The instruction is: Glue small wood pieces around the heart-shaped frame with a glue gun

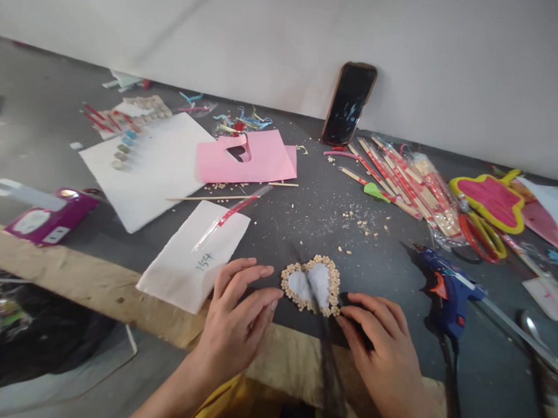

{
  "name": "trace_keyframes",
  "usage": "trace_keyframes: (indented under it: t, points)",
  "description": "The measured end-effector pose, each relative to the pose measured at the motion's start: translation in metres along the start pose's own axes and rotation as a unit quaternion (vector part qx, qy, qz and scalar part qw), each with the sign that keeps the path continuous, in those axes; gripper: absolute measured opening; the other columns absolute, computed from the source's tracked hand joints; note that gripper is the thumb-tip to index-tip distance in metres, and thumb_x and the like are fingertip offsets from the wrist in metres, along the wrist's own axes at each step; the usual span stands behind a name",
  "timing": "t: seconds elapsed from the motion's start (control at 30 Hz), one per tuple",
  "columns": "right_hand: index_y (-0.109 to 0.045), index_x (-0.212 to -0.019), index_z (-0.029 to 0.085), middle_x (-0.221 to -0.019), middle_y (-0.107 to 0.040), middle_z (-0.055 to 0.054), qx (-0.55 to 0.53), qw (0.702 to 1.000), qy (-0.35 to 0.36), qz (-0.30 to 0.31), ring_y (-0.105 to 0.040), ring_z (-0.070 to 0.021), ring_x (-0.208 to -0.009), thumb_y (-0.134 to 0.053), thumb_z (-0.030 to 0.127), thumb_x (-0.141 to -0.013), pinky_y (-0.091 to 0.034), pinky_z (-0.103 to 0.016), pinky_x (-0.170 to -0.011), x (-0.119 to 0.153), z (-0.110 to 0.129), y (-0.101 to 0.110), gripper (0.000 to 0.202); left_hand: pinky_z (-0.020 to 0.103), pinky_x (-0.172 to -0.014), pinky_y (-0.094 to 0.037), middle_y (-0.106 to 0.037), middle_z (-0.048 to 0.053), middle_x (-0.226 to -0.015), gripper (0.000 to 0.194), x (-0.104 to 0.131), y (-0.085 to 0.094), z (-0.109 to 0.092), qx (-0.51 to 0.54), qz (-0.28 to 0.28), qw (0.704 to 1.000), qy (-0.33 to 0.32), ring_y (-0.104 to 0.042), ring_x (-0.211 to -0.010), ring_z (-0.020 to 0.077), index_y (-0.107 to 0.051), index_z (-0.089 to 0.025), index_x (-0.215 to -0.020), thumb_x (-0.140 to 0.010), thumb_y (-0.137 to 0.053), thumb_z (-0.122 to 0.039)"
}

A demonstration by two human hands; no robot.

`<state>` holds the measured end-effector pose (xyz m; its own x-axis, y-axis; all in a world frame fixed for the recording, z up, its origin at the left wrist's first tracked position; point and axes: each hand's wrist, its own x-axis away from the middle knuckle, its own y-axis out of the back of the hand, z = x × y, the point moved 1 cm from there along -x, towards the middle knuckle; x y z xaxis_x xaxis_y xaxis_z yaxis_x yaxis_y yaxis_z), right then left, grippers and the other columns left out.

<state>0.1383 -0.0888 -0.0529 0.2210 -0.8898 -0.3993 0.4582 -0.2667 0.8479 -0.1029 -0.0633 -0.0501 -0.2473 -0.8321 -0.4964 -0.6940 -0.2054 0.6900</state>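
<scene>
A white heart (320,283) edged with small beige wooden pieces lies near the table's front edge. Left of it is my left hand (239,314), fingers curved and apart, its index fingertip close to the heart's left side. My right hand (379,340) is at the heart's lower right, thumb and index fingertips close together at the wooden border; whether they pinch a piece is too small to tell. A blurred dark strand hangs in front of the heart. Small wooden bits (365,224) are scattered behind it.
A blue glue gun (454,294) lies at right, near scissors (482,237) and wrapped chopsticks (399,176). A phone (350,105) leans on the wall. Pink paper (266,160), white sheets (147,162), a marked white paper (185,260) and a purple device (52,216) lie left.
</scene>
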Motion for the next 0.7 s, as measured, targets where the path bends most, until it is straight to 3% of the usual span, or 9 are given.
trace_keyframes:
  t: [0.4,0.53,0.7]
  points:
    - [-0.065,-0.089,0.022,-0.099,-0.067,-0.005,0.001,1.000,0.001,0.000,-0.057,-0.0205,-0.092,-0.061,0.025,-0.087,-0.050,-0.037,-0.081,0.000,0.000,0.000,0.005,0.049,-0.094,-0.044,-0.059,0.008,-0.112,0.023,-0.001,0.001,-0.002,-0.006,-0.006,1.000,0.006,-0.046,-0.115,0.0275,-0.065,-0.020,-0.092,-0.083,-0.057,-0.001]
    - [-0.063,-0.098,0.022,-0.102,-0.065,-0.007,-0.008,1.000,0.004,0.000,-0.056,-0.0210,-0.095,-0.060,0.026,-0.088,-0.050,-0.038,-0.082,-0.003,-0.001,0.007,0.012,0.050,-0.094,-0.044,-0.058,0.008,-0.113,0.023,-0.002,0.001,-0.002,0.000,-0.003,1.000,0.005,-0.046,-0.115,0.0276,-0.065,-0.020,-0.093,-0.083,-0.057,-0.001]
    - [-0.063,-0.106,0.024,-0.110,-0.062,-0.008,-0.009,0.999,0.021,0.041,-0.054,-0.0230,-0.101,-0.058,0.025,-0.087,-0.050,-0.040,-0.084,-0.010,-0.003,0.014,0.019,0.050,-0.093,-0.044,-0.059,0.008,-0.111,0.023,-0.005,0.002,-0.004,0.004,-0.007,1.000,0.007,-0.046,-0.114,0.0278,-0.065,-0.020,-0.092,-0.083,-0.057,0.000]
